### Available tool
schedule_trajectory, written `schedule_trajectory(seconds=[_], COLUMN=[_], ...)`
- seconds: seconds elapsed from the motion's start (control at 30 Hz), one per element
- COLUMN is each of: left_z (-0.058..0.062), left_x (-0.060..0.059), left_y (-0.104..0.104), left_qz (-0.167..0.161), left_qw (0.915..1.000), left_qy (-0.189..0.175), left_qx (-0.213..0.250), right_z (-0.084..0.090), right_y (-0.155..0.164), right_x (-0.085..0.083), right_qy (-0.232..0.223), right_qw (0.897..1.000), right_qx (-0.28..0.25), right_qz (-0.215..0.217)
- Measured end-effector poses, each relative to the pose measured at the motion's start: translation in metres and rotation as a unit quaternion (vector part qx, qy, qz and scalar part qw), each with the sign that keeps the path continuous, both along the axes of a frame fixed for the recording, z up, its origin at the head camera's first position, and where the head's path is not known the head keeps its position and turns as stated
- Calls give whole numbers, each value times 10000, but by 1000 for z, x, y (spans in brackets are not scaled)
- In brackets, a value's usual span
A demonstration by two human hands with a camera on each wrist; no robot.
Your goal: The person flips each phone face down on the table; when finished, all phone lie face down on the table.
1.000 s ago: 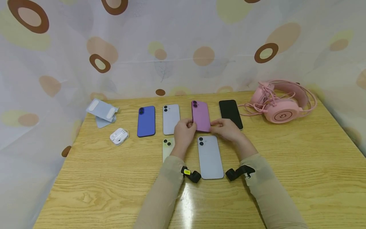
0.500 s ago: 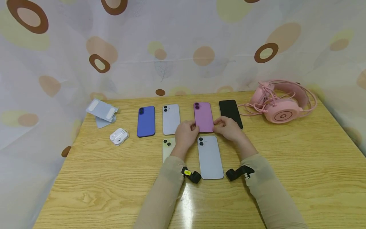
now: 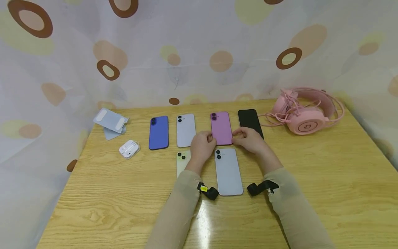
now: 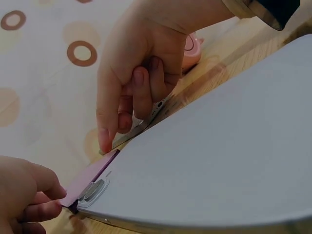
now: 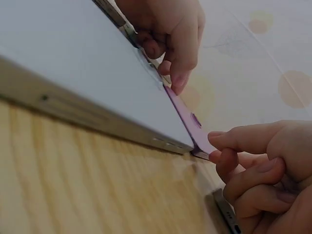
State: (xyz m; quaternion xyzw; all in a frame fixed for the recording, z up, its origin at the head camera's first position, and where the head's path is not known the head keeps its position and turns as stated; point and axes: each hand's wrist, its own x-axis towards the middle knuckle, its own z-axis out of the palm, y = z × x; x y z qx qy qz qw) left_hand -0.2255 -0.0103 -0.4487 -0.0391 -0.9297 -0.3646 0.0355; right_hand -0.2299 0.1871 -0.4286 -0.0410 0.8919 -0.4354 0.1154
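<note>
A pink phone [image 3: 221, 128] lies back side up on the table, its camera lenses at the far left corner. At its near left corner my left hand [image 3: 201, 147] pinches the edge between thumb and forefinger. My right hand [image 3: 248, 140] holds the near right corner with its fingertips, the other fingers curled under. Just in front of it, between my forearms, is a large silvery-white phone [image 3: 228, 173], which fills much of the left wrist view. A pale yellow phone [image 3: 181, 164] is partly hidden by my left hand and sleeve.
Left of the pink phone, a white phone [image 3: 186, 131] and a blue phone [image 3: 159, 133] form a row with it. A black-screened phone [image 3: 248, 119] lies to its right, then pink headphones [image 3: 306, 124] with cable. Far left are a light-blue stand [image 3: 110, 121] and cased white earphones [image 3: 129, 148].
The pink phone, tilted a second ago, has come down flat and shifted slightly right, both hands moving with it. Over the last half second the hands have hardly moved.
</note>
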Motion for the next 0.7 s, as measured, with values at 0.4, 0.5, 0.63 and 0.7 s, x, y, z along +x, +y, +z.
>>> schedule_trajectory(seconds=[0.4, 0.5, 0.63, 0.7], left_z=[16, 20, 14, 10], left_x=[4, 4, 2, 0], left_y=[39, 61, 86, 94], left_qz=[-410, -575, -620, -580], left_qw=[9869, 9778, 9677, 9663], left_qy=[-407, -467, -548, -588], left_qx=[1506, 1958, 2381, 2438], right_z=[13, 11, 5, 3], right_y=[64, 73, 77, 78], right_x=[5, 8, 10, 9], right_qy=[-23, -163, -470, -565], right_qw=[9992, 9968, 9920, 9918], right_qx=[-290, -503, -801, -789], right_qz=[-280, -597, -854, -830])
